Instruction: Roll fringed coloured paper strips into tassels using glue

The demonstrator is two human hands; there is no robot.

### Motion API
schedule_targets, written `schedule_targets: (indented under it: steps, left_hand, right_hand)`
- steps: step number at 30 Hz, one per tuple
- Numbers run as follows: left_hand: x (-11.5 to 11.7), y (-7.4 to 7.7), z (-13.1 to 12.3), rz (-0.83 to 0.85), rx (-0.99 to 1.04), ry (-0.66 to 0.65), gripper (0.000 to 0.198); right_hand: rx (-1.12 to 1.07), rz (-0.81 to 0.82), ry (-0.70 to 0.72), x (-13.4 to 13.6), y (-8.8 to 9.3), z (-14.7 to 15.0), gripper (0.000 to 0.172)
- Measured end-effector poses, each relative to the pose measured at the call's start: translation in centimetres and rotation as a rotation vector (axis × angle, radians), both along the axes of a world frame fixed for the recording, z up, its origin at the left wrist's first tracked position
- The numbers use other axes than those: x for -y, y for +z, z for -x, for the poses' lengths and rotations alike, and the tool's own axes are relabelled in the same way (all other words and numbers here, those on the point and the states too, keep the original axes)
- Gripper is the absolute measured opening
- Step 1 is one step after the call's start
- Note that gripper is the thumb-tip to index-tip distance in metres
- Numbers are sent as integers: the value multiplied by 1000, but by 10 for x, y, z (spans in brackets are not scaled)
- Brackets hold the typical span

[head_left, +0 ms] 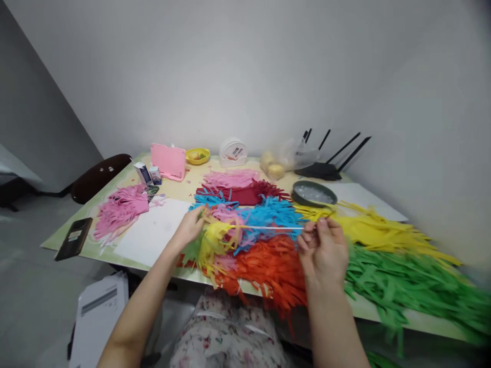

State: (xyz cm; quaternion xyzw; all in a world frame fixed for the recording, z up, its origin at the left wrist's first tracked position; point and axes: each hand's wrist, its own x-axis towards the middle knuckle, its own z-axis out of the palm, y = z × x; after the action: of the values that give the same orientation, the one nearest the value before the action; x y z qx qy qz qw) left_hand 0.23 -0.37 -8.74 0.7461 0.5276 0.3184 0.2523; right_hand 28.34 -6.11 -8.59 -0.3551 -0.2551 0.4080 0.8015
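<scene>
My left hand (192, 225) is closed on a tassel of yellow fringe (217, 237) with pink strips mixed in. From the tassel a thin white string or stick (274, 227) runs straight across to my right hand (324, 248), whose fingers pinch its far end. Beneath and between my hands lie piles of fringed strips: blue fringe (274, 212), orange-red fringe (268, 263) and dark red fringe (245, 196). Yellow fringe (379, 227) and green fringe (418, 278) spread out to the right of my right hand.
Pink fringe (123, 209) and white paper (153, 230) lie left. A phone (74, 237) rests near the edge. At the back are a pink tablet case (169, 161), small cartons (143, 173), a yellow bowl (197, 157), a plastic bag (282, 158), a dark green tray (314, 202).
</scene>
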Motion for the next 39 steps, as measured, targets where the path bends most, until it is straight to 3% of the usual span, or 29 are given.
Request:
schedule_targets:
  steps: [3, 8, 10, 12, 16, 20, 23, 27, 31, 35, 39]
  left_hand:
    - [3, 10, 18, -9, -67, 110, 19]
    - [21, 46, 22, -102, -143, 367, 12]
    - [28, 57, 9, -65, 0, 256, 10]
    - [31, 60, -11, 24, 166, 43, 10]
    - [25, 48, -49, 156, 307, -239, 9]
    - [16, 33, -69, 268, 446, -335, 10]
    - [18, 31, -76, 328, 515, -384, 13]
    - [31, 35, -83, 120, 530, -200, 13]
    - [42, 35, -81, -60, 492, 2, 11]
    - [49, 33, -77, 64, 711, 104, 29]
    - [55, 32, -79, 188, 908, 88, 23]
  right_hand:
    - [101, 58, 16, 3, -2, -7, 41]
    - [320, 42, 39, 3, 15, 10, 31]
    - [454, 39, 121, 3, 26, 24, 25]
    - [576, 33, 259, 1, 35, 40, 22]
    - [715, 1, 478, -4, 44, 64, 26]
    - [843, 3, 492, -8, 44, 62, 24]
    - [925, 30, 418, -8, 42, 54, 23]
    - [946, 66, 218, -5, 42, 49, 20]
    - [881, 83, 144, 1, 39, 49, 19]
    - [830, 119, 142, 12, 34, 49, 20]
    - [942, 108, 253, 20, 31, 53, 18]
